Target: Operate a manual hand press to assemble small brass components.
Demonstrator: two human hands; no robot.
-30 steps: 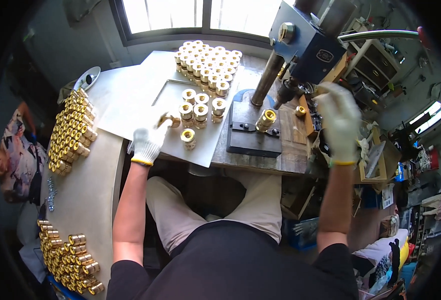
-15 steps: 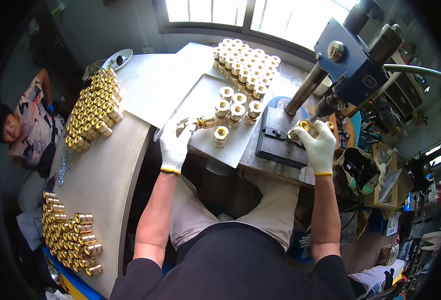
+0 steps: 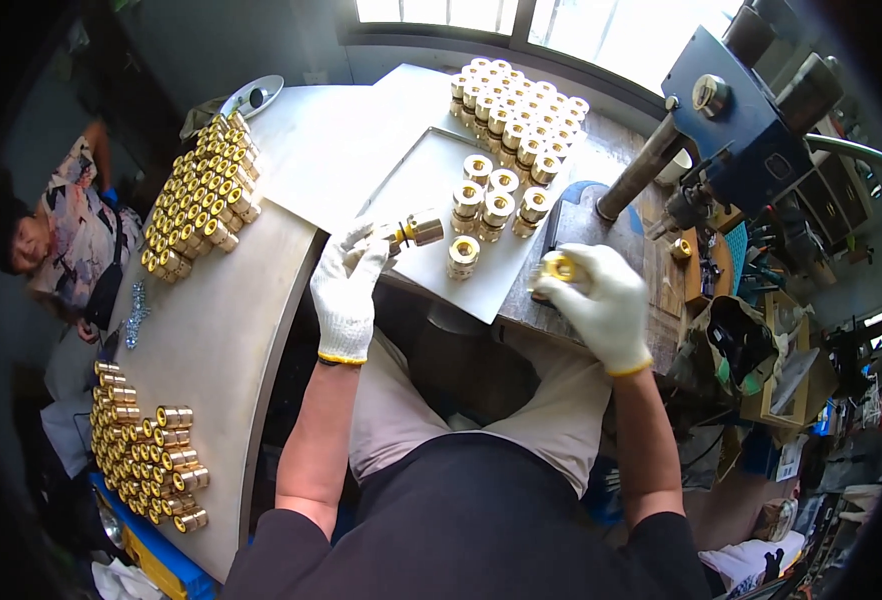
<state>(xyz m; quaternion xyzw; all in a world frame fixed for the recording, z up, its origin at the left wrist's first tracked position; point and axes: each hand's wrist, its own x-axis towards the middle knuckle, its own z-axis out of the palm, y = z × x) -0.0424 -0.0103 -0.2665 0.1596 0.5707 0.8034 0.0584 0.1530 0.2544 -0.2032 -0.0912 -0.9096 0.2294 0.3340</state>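
- Head view, left hand (image 3: 346, 285): white knitted glove with a yellow cuff band; bare forearm rises from the lower edge and leans slightly right. Fingers are curled together, the tips clamped on one brass fitting (image 3: 416, 230).
- Brass fitting: short stepped cylinder, polished yellow metal. It lies on its side, long axis running left to right, wider end pointing right. It sits just above the near-left part of the steel tray (image 3: 416, 175).
- Right hand (image 3: 596, 300): same glove type, forearm entering from the lower right and leaning left. Fingers are closed over a second brass piece (image 3: 559, 267), of which only the round end face shows, toward the left; its long axis cannot be told. This hand is at the near edge of the dark base plate (image 3: 576, 215).
- Steel tray: flat, matt grey sheet with a low rim, set on the worktop (image 3: 221, 330). Loose brass fittings (image 3: 496, 200) stand upright on it, between the two hands and beyond them.
- Far side: a dense block of upright fittings (image 3: 516, 105) near the window.
- Right: a blue press head (image 3: 736, 130) on a round steel column (image 3: 641, 170).
- Left: two further batches of brass parts (image 3: 201, 200) lying on the curved grey worktop.
- A second person (image 3: 56, 240) is at the far left.
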